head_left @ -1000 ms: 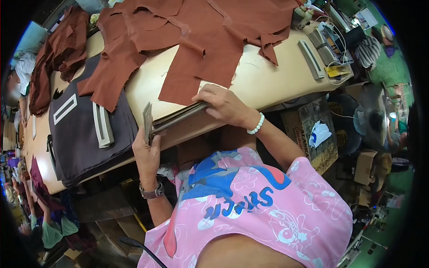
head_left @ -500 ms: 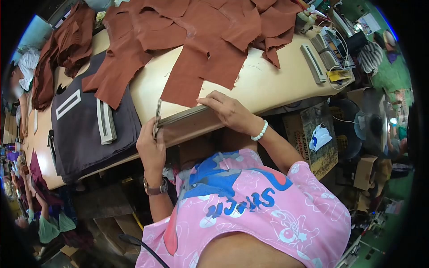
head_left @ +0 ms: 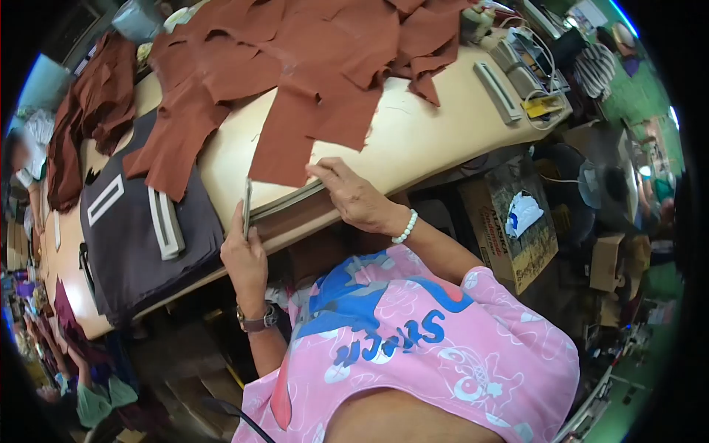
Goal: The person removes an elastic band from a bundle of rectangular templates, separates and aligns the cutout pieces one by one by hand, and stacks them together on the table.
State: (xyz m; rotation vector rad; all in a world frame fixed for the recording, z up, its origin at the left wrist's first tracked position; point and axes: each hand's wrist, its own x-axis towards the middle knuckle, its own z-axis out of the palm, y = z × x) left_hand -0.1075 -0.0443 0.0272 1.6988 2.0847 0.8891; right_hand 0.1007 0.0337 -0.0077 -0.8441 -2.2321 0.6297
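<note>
A thin, pale grey stack of strips (head_left: 284, 203) spans both my hands at the table's front edge. My left hand (head_left: 244, 260) grips its left end, where a short part stands up between thumb and fingers. At the other end, the fingers of my right hand (head_left: 357, 198) are closed over the stack, near the corner of a rust-brown cloth piece (head_left: 284, 144). To the left, a dark grey cloth pile (head_left: 136, 266) carries a white rectangular frame (head_left: 111, 199) and a stack of similar frames (head_left: 166, 225).
More rust-brown cloth covers the far side of the cream table (head_left: 436, 140). A pale narrow stack (head_left: 497, 92) lies at the right, beside a box of tools (head_left: 528, 66) and a yellow object (head_left: 543, 107). Under the table's right end stands a cardboard box (head_left: 509, 221). Other people are at left.
My view has shifted a little, so the table scene sits further left. Both hands keep hold of the strip stack, and its upright left end appears more edge-on.
</note>
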